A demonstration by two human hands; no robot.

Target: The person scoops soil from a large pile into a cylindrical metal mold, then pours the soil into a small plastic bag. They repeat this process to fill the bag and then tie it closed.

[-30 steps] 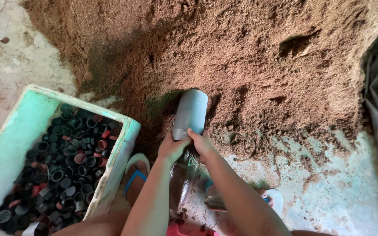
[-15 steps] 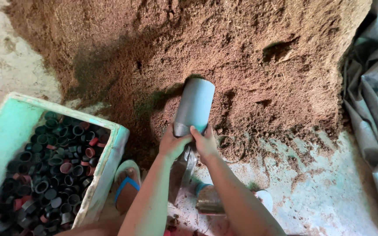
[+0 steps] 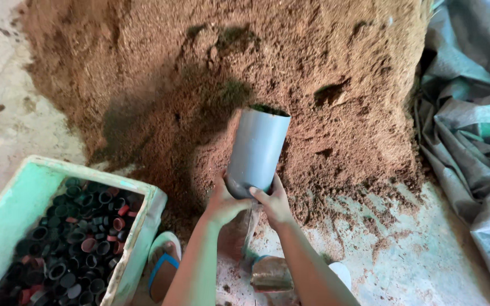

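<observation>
A grey plastic pipe section (image 3: pixel 256 150) stands tilted against a big heap of brown soil (image 3: pixel 211 73); dark soil shows at its open top end. My left hand (image 3: pixel 222 201) and my right hand (image 3: pixel 273 203) both grip its lower end from either side. Under the pipe hangs a clear plastic bag (image 3: pixel 242 232) with brown soil in it, partly hidden by my forearms.
A pale green box (image 3: pixel 24 198) full of several small black and red rings or caps (image 3: pixel 75 243) sits at the lower left. My foot in a blue-strapped sandal (image 3: pixel 163 266) is beside it. A filled soil bag (image 3: pixel 270 275) lies below my hands. A grey-green tarp (image 3: pixel 472 141) covers the right side.
The pipe has been raised from a low slant in the soil to a steeper, more upright tilt, with both hands still on its lower end. The view has shifted closer.
</observation>
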